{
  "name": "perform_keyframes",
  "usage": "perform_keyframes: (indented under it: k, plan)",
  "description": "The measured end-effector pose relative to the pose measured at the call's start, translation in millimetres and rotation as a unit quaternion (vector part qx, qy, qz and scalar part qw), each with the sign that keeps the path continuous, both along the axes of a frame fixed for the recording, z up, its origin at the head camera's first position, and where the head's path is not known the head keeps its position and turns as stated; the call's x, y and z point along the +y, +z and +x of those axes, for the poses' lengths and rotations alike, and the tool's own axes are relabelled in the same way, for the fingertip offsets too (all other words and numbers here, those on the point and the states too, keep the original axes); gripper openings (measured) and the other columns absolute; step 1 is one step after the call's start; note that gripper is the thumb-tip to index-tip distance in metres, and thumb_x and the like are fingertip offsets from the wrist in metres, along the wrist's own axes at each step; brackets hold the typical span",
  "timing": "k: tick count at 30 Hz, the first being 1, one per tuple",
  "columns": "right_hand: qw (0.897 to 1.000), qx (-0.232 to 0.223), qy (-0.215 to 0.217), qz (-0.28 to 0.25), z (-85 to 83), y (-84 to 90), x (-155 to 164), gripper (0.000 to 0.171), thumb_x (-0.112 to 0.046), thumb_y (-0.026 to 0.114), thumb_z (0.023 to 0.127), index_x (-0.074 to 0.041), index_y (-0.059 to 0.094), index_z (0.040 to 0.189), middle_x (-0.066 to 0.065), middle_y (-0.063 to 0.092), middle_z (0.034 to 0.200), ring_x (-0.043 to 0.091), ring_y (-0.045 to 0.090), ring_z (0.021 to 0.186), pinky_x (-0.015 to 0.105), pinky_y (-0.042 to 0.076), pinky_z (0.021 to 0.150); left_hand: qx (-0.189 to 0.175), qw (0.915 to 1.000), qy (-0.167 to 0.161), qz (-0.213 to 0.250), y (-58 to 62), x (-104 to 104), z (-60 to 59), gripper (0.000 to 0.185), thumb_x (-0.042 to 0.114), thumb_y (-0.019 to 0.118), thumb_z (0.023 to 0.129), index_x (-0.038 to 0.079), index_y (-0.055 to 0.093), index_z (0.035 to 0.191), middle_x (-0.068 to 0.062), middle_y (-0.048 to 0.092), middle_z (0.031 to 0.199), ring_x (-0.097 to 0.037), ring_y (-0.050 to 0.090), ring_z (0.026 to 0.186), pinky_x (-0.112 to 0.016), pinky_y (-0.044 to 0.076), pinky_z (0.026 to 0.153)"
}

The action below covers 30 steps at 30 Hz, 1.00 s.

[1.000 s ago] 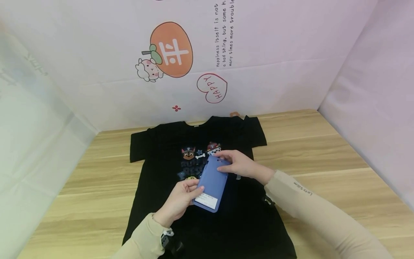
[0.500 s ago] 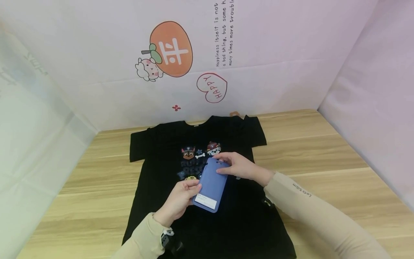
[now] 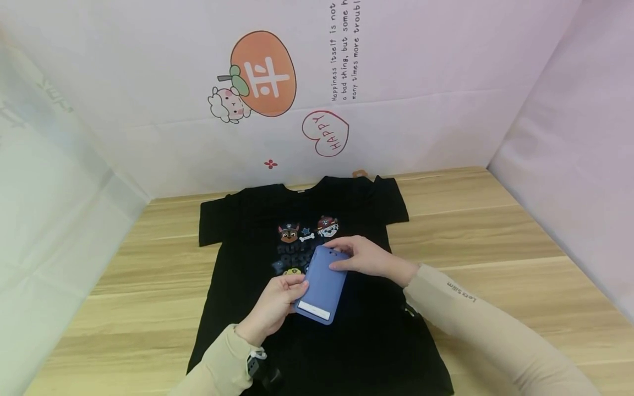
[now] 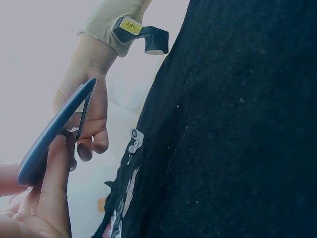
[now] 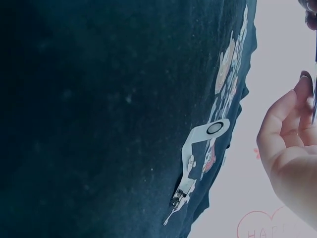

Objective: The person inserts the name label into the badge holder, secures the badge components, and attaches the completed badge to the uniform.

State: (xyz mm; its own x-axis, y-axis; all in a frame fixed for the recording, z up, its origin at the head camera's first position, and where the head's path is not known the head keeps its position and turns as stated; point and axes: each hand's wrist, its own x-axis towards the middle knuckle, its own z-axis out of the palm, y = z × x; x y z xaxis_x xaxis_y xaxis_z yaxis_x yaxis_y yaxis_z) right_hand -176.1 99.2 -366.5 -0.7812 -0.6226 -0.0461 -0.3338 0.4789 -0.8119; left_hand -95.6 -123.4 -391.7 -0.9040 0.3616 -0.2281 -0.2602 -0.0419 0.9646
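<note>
A flat blue card holder [image 3: 324, 283] is held over the black T-shirt [image 3: 337, 352], with a narrow white strip [image 3: 314, 311] showing near its lower end. My left hand [image 3: 277, 301] pinches its lower left edge, thumb on top. At the upper end my right hand [image 3: 364, 257] grips the holder between thumb and fingers. Seen edge-on in the left wrist view, the holder [image 4: 55, 133] has a thin dark piece [image 4: 84, 114] angled away from it. On the shirt lies a white strap clip [image 5: 190, 148] with a snap button and metal end.
The T-shirt lies spread flat, its cartoon print [image 3: 297, 236] partly behind the holder. Wood-grain tabletop [image 3: 470, 220] extends on both sides. A white printed backdrop [image 3: 421, 110] rises along the back, with pale side walls.
My right hand has shifted slightly down with the upper part of the card holder. The white area near its lower end has narrowed to a strip. My left hand keeps its place.
</note>
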Motion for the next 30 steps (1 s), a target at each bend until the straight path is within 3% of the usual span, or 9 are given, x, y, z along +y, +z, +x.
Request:
perform_keyframes:
  k: [7,22,30]
  plan:
    - [1.000,0.004,0.005,0.013,3.5,0.3,-3,0.043,-0.020,0.065,0.090,-0.006,0.056,0.129,0.010,0.066,0.106,0.016,0.061,0.090,0.033,0.054,0.082,0.000,1.0000,0.008,0.003,0.5,1,1.1,0.038,0.010,0.046,0.099,-0.016,0.047,0.127,-0.014,0.070,0.105,-0.009,0.068,0.080,-0.031,0.057,0.075]
    - [1.000,0.005,0.008,0.025,10.5,-2.1,-7,0.044,-0.021,0.065,0.090,-0.008,0.055,0.132,0.014,0.059,0.130,0.027,0.057,0.118,0.043,0.047,0.097,0.000,0.9999,0.016,-0.001,0.4,1,1.5,0.038,0.011,0.047,0.099,-0.015,0.048,0.126,-0.011,0.071,0.102,-0.009,0.068,0.080,-0.031,0.057,0.076]
    - [0.999,0.021,0.018,0.036,10.5,0.4,-8,0.045,-0.020,0.065,0.090,-0.008,0.055,0.133,0.015,0.058,0.131,0.026,0.060,0.114,0.038,0.052,0.092,0.005,0.9995,0.026,-0.016,1.7,2,1.0,0.037,0.009,0.046,0.099,-0.015,0.048,0.126,-0.020,0.067,0.112,-0.010,0.068,0.084,-0.031,0.056,0.077]
